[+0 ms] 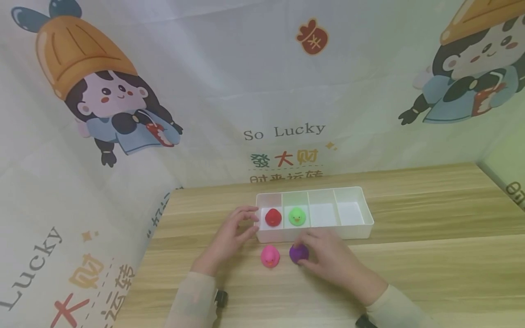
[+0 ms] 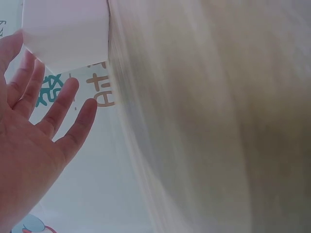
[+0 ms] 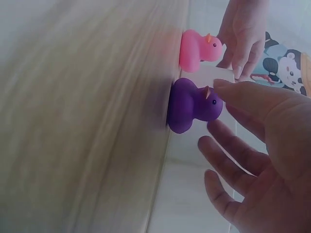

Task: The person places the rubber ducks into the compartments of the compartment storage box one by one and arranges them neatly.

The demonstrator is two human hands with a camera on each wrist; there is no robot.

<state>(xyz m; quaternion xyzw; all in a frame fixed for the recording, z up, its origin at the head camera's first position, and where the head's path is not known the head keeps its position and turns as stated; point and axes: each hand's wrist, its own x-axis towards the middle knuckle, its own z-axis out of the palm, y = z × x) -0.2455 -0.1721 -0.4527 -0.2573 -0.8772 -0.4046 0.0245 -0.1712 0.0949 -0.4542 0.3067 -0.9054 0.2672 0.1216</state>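
Note:
A purple rubber duck (image 3: pixel 182 106) stands on the table in front of the white tray. My right hand (image 1: pixel 328 255) is around its head, thumb on one side and fingers on the other, slightly spread; a firm hold cannot be made out. To its left stands a pink rubber duck (image 1: pixel 270 256). My left hand (image 1: pixel 231 232) is at the left end of the white divided tray (image 1: pixel 316 233), fingers spread and fingertips beside or touching its wall. Inside the tray, a red duck (image 1: pixel 273 217) sits in the leftmost compartment and a green duck (image 1: pixel 297 216) in the second.
The wooden table (image 1: pixel 430 255) reaches well to the right of the tray. Behind it and along the left hangs a white printed cloth (image 1: pixel 213 91) with cartoon figures and lettering. A dark wrist strap piece (image 1: pixel 221 298) shows at the left sleeve.

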